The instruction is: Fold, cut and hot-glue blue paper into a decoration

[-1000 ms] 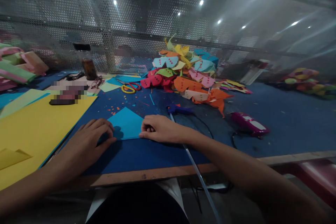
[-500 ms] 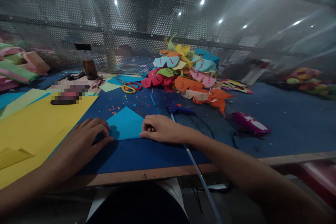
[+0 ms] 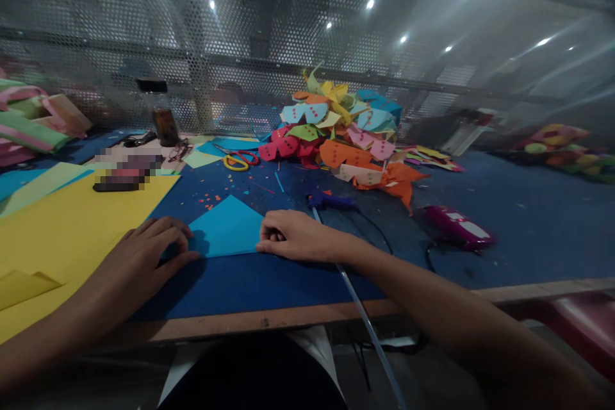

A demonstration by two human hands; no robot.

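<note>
A sheet of bright blue paper [image 3: 225, 230], folded to a pointed top, lies on the blue table in front of me. My right hand [image 3: 293, 235] is closed at its right corner, thumb and curled finger on the fold. At the paper's left side is my left hand [image 3: 154, 253], its fingers bent and the thumb apart from them; the hand covers the left corner. A glue gun [image 3: 331, 200] with a long clear glue stick [image 3: 365, 320] lies beyond my right hand, the stick passing under that wrist and over the table edge.
Yellow paper sheets [image 3: 91, 230] spread at left, with a blurred-out dark object on them. Scissors [image 3: 236, 161] and colourful paper cut-outs [image 3: 346, 154] stand farther back. A jar [image 3: 164, 122] is at back left, a purple device [image 3: 459, 227] at right. Paper scraps dot the table.
My left hand has slid a little to the left, uncovering more of the blue paper's left side. The right hand stays at the right corner.
</note>
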